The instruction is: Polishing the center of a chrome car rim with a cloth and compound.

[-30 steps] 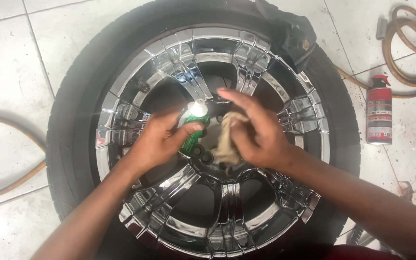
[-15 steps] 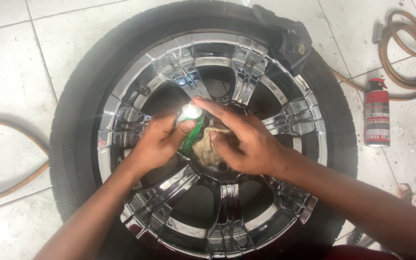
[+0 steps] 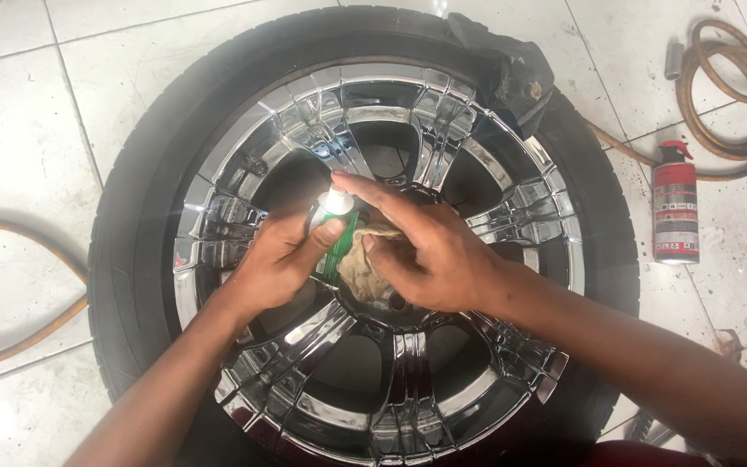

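Small green bottle [image 3: 336, 238], white-capped, tilted beside crumpled tan rag [image 3: 365, 264].

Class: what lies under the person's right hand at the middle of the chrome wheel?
A crumpled tan cloth shows under the right hand, over the chrome wheel hub. The hub centre is covered.

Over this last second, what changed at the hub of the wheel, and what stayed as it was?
The right hand slid up and left, so its forefinger now reaches over the white cap of the small green bottle, the tan rag bunched under its palm. The left hand kept its grip on the bottle. The chrome wheel, the red spray can and the hoses stayed put.
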